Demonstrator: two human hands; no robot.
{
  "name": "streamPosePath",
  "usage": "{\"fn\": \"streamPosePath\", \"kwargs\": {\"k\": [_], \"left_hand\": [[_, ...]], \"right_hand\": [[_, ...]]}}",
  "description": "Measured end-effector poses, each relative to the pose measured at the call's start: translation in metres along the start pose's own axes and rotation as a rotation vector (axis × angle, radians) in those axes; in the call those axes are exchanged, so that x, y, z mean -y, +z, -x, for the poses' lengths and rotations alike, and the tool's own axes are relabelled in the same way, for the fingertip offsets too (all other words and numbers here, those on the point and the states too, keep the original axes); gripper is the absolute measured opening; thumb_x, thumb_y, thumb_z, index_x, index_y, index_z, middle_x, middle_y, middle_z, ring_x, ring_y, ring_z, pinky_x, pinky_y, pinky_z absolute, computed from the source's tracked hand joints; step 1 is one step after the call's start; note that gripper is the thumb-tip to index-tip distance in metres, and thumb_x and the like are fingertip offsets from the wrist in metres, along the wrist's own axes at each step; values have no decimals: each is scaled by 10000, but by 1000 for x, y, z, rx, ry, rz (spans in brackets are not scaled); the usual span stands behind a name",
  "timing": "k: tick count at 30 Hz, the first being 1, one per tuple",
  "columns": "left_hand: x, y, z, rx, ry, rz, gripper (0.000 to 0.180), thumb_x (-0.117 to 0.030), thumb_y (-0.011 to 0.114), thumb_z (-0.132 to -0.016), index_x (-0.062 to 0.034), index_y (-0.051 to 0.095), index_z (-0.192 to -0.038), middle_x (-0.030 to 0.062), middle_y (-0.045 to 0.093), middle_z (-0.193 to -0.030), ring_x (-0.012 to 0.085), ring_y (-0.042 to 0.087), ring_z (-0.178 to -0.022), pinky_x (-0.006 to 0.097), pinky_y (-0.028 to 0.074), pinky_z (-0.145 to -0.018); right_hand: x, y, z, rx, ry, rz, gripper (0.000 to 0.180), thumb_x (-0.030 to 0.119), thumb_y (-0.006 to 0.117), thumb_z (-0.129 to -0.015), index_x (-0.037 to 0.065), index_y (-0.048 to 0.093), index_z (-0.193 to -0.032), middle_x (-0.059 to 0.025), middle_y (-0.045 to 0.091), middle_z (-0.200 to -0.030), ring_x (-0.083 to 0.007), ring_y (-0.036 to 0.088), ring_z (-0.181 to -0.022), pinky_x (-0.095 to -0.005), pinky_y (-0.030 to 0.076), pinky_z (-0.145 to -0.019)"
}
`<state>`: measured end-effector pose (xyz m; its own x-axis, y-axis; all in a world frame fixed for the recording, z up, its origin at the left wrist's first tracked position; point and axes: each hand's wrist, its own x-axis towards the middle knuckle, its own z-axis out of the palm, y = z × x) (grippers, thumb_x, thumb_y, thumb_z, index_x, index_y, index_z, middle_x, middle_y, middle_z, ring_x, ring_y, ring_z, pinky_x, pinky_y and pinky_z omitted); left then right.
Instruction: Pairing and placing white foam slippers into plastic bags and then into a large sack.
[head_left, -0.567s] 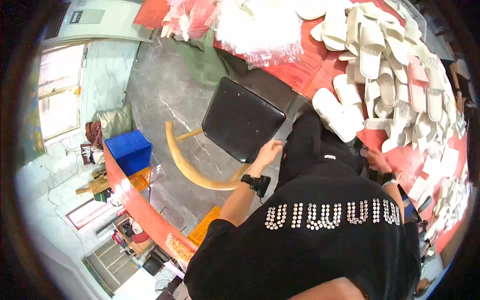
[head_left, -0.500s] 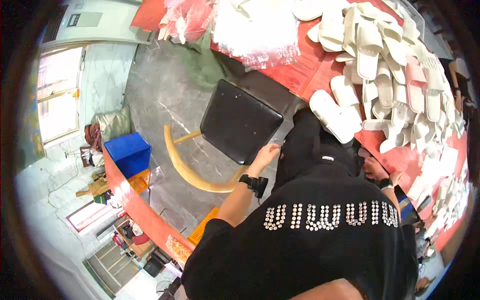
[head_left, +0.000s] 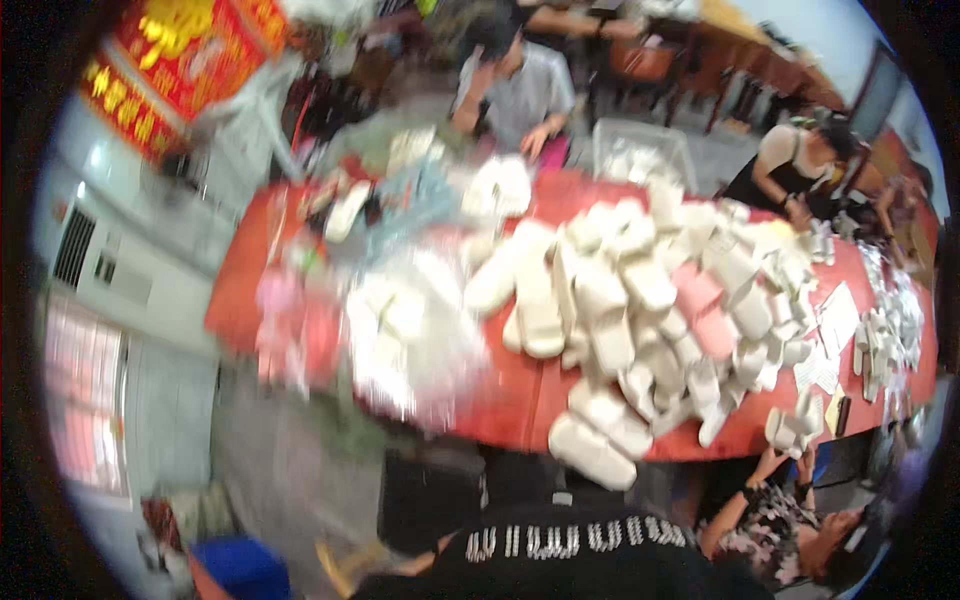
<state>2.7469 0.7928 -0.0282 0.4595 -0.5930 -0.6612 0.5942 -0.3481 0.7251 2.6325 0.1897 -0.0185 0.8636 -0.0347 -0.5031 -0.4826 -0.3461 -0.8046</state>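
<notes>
Neither of my hands shows; only a blurred bit of my left forearm (head_left: 418,563) appears at the lower edge, beside my black shirt (head_left: 560,570). In front of me a heap of white slippers (head_left: 603,310) covers the middle of the red table (head_left: 500,410). One pair of white slippers (head_left: 592,450) lies at the near edge, closest to my body. Among the white ones sits a pink slipper (head_left: 705,310). Left of the heap lies a stack of clear plastic bags (head_left: 410,330).
A black chair (head_left: 425,495) stands before me, left of my body. At right, a co-worker in a floral top (head_left: 765,535) holds white slippers (head_left: 795,425). Other people sit across the table. A clear bin (head_left: 645,150) stands behind it; a blue box (head_left: 240,565) is at lower left.
The view has swung up from my lap and the floor to the whole table and the people around it. My two hands, visible before, have left the picture.
</notes>
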Motion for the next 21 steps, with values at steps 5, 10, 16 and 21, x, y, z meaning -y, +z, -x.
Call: {"fn": "streamPosePath", "kwargs": {"k": [5,10,16,21], "left_hand": [[-132,-161,-81,75,195,-287,307,-250,476,-858,-22,570,-1041,60,594,-869,169,525,-803,309,431,-720],[-142,-251,-99,134,223,-366,306,-249,479,-857,-23,570,-1042,59,594,-866,167,526,-800,308,431,-715],[-82,-306,-82,241,136,-381,305,-247,482,-855,-24,569,-1043,57,594,-863,166,526,-797,306,432,-710],[-56,-347,-70,319,96,-450,304,-245,485,-854,-24,569,-1045,56,594,-860,164,527,-794,306,432,-705]], "right_hand": [[95,21,-85,-262,-187,-31,233,265,471,-850,65,529,-955,-67,570,-857,-169,557,-676,-309,464,-545],[123,70,-106,-336,-186,-16,240,268,470,-848,64,531,-959,-73,570,-866,-175,556,-692,-313,461,-558],[107,158,-58,-350,-51,-16,249,272,468,-847,62,532,-965,-80,569,-877,-182,554,-711,-318,459,-575],[97,234,-15,-394,14,-42,256,275,467,-845,60,534,-969,-86,569,-886,-189,553,-727,-321,457,-589]]}}
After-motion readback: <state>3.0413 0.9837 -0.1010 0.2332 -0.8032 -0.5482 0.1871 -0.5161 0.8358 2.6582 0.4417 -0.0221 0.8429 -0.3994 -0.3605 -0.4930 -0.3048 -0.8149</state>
